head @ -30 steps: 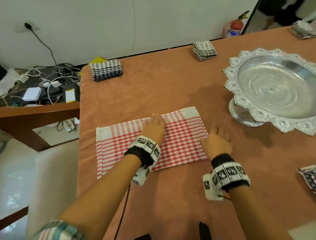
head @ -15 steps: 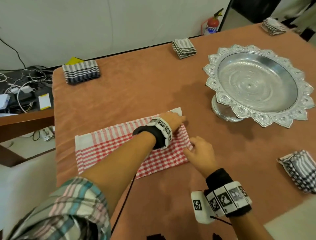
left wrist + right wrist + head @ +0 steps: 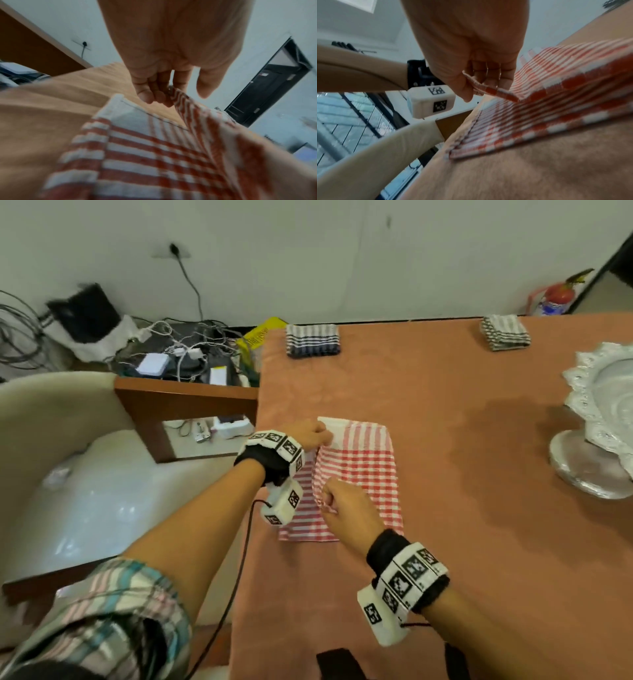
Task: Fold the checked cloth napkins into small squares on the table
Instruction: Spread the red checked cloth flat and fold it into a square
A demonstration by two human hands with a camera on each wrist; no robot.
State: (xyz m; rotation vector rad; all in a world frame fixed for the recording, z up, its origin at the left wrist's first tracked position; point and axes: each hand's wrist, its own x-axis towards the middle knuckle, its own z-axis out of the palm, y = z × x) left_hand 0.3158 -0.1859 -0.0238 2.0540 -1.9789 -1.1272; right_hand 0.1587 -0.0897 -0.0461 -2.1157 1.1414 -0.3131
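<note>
A red-and-white checked napkin [image 3: 359, 474] lies on the orange tablecloth [image 3: 445, 412] near the table's left edge, its right half lifted and folded leftward over the rest. My left hand [image 3: 310, 434] pinches the far corner of the lifted layer; the left wrist view shows the fingers [image 3: 150, 93] and thumb around the cloth edge [image 3: 181, 98]. My right hand [image 3: 337, 501] pinches the near corner, and the cloth edge [image 3: 481, 84] sits between thumb and curled fingers in the right wrist view. The lower layer [image 3: 488, 135] lies flat beneath.
Two folded grey checked napkins [image 3: 312, 339] [image 3: 505, 332] sit at the table's far edge. A silver pedestal tray [image 3: 603, 412] stands at the right. A cream chair [image 3: 68, 457] and a low wooden shelf with cables [image 3: 185, 371] are left of the table.
Both hands took the napkin's right-hand corners and carried them leftward, folding the cloth in half. The head view swung to the left.
</note>
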